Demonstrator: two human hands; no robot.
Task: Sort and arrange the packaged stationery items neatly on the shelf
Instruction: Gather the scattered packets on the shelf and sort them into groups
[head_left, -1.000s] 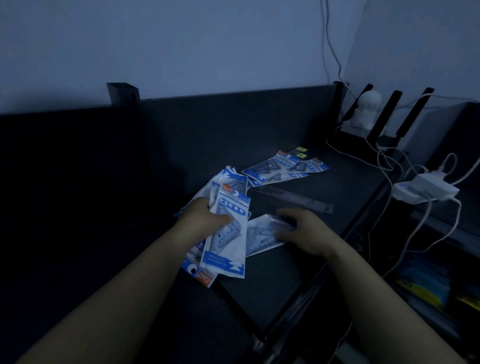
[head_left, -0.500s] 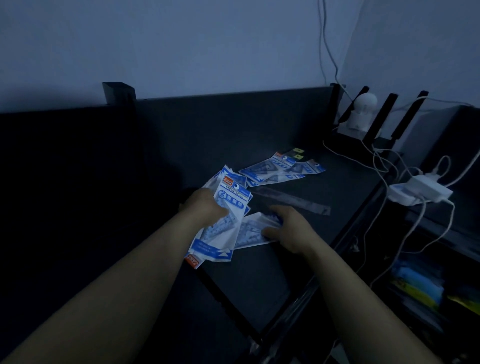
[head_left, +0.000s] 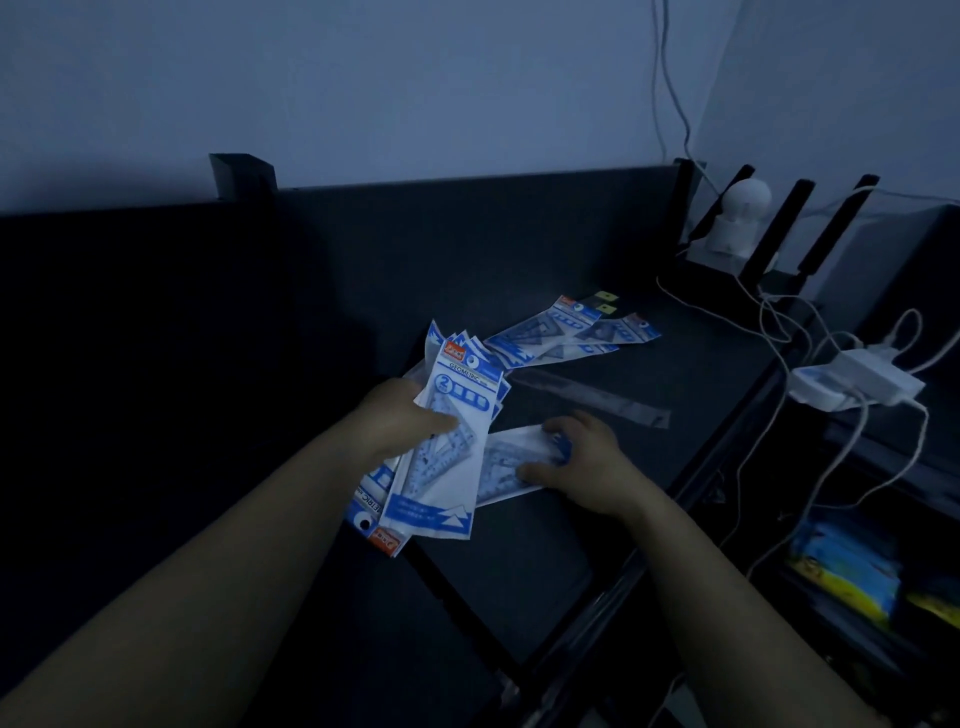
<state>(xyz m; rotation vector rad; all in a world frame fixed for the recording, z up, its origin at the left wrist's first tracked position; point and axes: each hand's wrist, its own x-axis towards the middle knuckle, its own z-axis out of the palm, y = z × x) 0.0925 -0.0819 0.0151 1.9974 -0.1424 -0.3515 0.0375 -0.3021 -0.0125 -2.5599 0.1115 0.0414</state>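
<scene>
- The left hand (head_left: 400, 421) is closed round a fanned bundle of packets (head_left: 441, 467), thumb across the top one, fingers hidden beneath; the bundle hangs over the left edge of the shelf (head_left: 519, 571), toward its front
- The bundle's long axis runs front to back, printed headers pointing at the back edge, though at least one packet underneath is turned the other way, its header showing at the near end
- The right hand (head_left: 587, 462) sits on a loose packet (head_left: 511, 457) lying flat near the front edge; fingers curl over its far side and the thumb presses the near side, so it looks like a pinch on the right-hand end
- That loose packet lies crosswise to the bundle, its long axis roughly along the front edge, and its left end reaches the bundle, where I cannot tell whether it slips under
- So the piece to be gathered is just to the right of the left hand and already under the right one; I'd judge it needs about a quarter turn to match the bundle before it joins
- More packets (head_left: 571, 332) lie overlapped toward the back right corner, well apart from both hands, nearer the right arm
- A clear ruler sleeve (head_left: 592, 397) lies between them and the right hand, slanting toward the right edge
</scene>
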